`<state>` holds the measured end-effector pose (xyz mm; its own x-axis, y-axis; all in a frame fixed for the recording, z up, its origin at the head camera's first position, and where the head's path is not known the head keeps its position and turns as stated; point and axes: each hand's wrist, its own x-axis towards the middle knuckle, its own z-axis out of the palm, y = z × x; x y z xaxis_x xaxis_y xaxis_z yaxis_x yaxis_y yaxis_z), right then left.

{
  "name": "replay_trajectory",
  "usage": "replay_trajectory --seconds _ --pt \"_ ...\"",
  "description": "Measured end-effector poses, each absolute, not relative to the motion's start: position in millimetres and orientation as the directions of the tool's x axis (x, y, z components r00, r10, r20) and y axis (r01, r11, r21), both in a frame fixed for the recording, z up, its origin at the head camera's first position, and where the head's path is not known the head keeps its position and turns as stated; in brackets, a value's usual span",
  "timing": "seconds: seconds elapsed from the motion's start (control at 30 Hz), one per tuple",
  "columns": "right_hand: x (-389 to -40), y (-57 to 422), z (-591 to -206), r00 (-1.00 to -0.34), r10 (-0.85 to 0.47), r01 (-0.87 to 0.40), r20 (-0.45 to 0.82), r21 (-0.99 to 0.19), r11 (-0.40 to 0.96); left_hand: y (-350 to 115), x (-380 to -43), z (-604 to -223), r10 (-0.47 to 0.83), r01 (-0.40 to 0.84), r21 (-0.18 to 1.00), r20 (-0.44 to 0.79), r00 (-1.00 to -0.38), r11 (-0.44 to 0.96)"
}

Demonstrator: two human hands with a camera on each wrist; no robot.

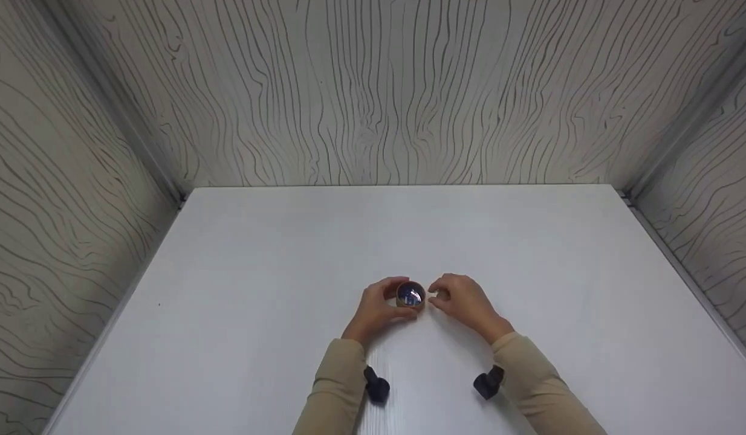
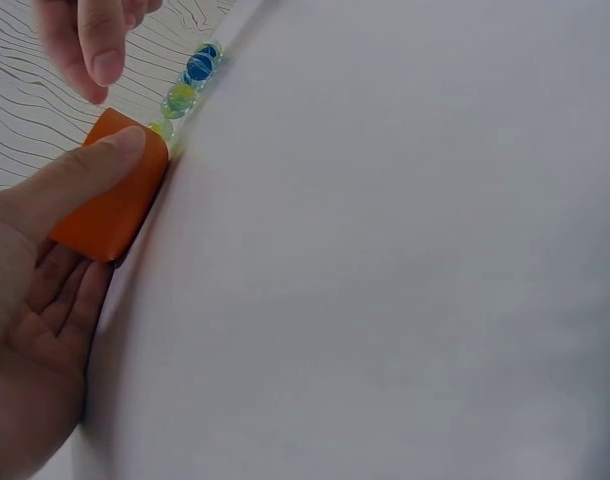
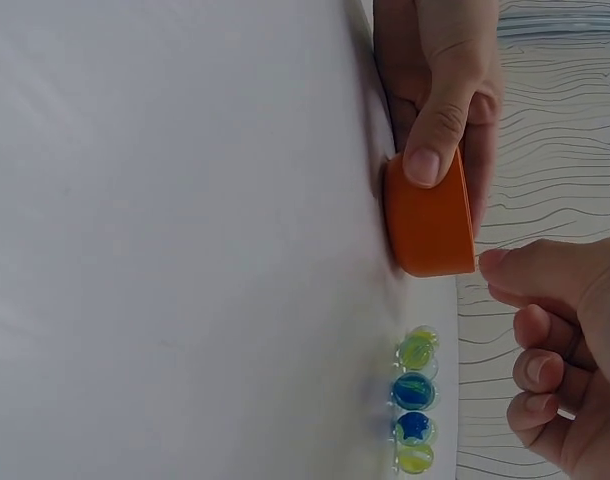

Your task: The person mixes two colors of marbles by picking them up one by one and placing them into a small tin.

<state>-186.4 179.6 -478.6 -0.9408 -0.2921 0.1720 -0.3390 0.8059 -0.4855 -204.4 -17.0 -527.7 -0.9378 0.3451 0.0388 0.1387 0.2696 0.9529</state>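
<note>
A small orange cup point(image 3: 430, 222) stands on the white table, its dark blue, glossy inside showing in the head view. My left hand point(image 1: 376, 307) holds it, thumb on the near side and fingers round the far side. Just right of the cup's rim is my right hand point(image 1: 463, 302), its fingers loosely curled and thumb and forefinger tips a little apart. Nothing shows between them. Close to the cup, several clear glass marbles point(image 3: 415, 391) with blue, green and yellow swirls lie in a row in both wrist views; the head view does not show them.
The white table point(image 1: 276, 241) ends at a back panel point(image 1: 367, 90) with a wood-grain pattern. Similar panels rise at the left and right sides. A black wrist camera point(image 1: 378, 389) sits by the left sleeve, another camera point(image 1: 489, 382) by the right.
</note>
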Motion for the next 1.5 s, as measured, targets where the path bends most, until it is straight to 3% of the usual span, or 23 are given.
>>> replay_trajectory --seconds 0.83,1.13,1.5 --pt "-182.8 195.1 -487.8 -0.954 -0.255 -0.301 0.160 -0.489 0.819 -15.9 -204.3 -528.7 0.352 0.187 0.943 0.082 -0.932 0.275" --pt "-181.9 202.0 -487.0 -0.978 -0.195 -0.204 0.073 -0.514 0.833 -16.0 -203.7 -527.5 0.346 0.165 0.938 0.052 -0.937 0.304" --pt "-181.8 207.2 -489.8 -0.981 -0.178 -0.190 0.073 -0.520 0.833 -15.6 -204.7 -529.7 0.341 0.170 0.943 0.065 -0.938 0.287"
